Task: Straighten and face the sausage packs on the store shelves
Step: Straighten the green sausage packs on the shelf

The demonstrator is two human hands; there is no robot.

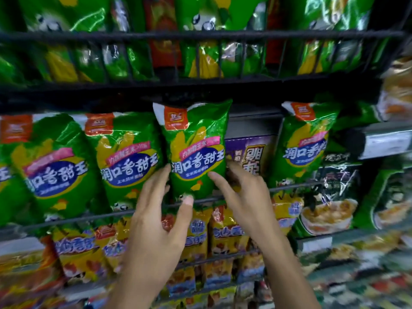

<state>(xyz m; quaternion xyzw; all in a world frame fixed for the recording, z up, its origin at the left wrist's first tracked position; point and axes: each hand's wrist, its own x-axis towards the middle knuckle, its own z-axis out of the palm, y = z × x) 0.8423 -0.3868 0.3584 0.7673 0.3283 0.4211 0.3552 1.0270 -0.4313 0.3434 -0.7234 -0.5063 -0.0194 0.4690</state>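
Far left on the middle wire shelf [89, 216], a green sausage pack [51, 166] leans with its top tipped left, and the next green pack [128, 157] beside it leans the same way. Now the left hand [156, 221]: fingers straight and spread, fingertips against the left edge of the centre green pack [194, 150], thumb reaching across its bottom corner by the rail. That centre pack stands tallest in the row, nearly upright, face out, its top up under the shelf above. The right hand [243, 195] comes in on the other side, thumb laid on the pack's front lower right, fingers slipped behind its right edge — a loose two-handed hold. Just behind those fingers sits a purple box [252, 152]. Further right, another green pack [305, 146] stands apart, leaning slightly. Below, yellow packs [225, 230] fill the lower rack.
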